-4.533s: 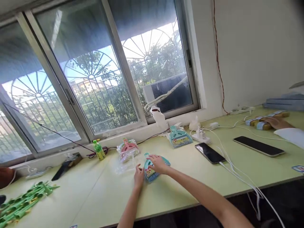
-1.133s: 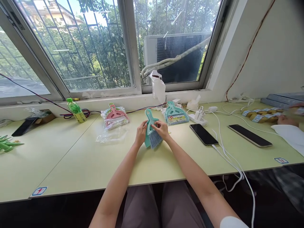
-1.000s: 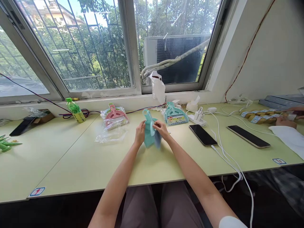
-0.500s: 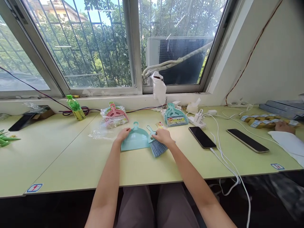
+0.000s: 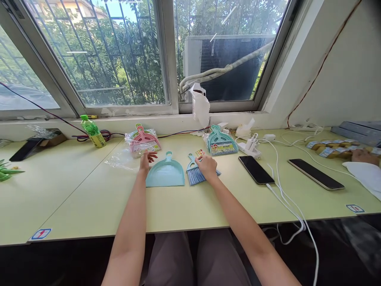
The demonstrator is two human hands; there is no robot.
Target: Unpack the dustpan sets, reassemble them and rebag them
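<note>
A light-blue dustpan (image 5: 165,174) lies flat on the table with its looped handle pointing toward the window. My left hand (image 5: 147,161) is off it at its upper left, empty, fingers spread, close to the bagged pink dustpan sets (image 5: 143,141). Right of the dustpan lies a small hand brush (image 5: 195,174) with blue-grey bristles. My right hand (image 5: 207,166) is curled over the brush's right part, fingertips at the lower edge of a small printed card (image 5: 200,152). Whether the fingers grip the card is hidden.
Bagged teal dustpan sets (image 5: 220,141) stand behind my right hand. To the right are a power strip (image 5: 250,149), white cables and two phones, one a black phone (image 5: 256,170). A green bottle (image 5: 93,132) stands at back left. Another person's hand (image 5: 365,156) rests at far right.
My left hand has let go of the dustpan and opened. The brush now lies apart from the dustpan, and my right hand has shifted off its handle toward the card.
</note>
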